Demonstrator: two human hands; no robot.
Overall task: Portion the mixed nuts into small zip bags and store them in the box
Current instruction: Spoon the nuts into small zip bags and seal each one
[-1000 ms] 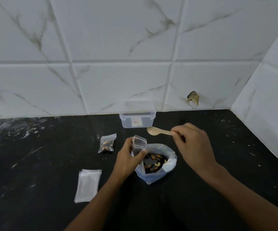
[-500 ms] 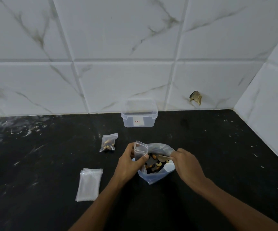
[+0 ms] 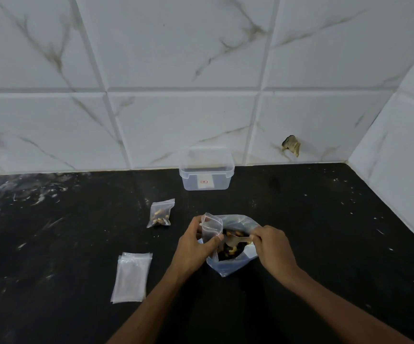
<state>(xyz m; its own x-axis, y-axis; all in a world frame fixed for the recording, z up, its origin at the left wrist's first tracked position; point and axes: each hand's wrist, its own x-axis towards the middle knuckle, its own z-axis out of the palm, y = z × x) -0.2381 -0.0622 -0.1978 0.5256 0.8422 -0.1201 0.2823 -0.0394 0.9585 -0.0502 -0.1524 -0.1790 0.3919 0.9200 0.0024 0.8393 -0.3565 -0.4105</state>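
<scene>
Right hand [image 3: 273, 247] grip pinching wooden spoon [image 3: 235, 240], now lower over nuts bag [image 3: 228, 268]; left hand [image 3: 196, 247] grip pinching zip bag [image 3: 211, 229].

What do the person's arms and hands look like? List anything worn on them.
Both forearms are bare as far as the frame shows: no sleeves, watch, bracelets or gloves. No rings are visible on the left hand or the right hand. Nails look short and unpainted, though the light is dim.
</scene>
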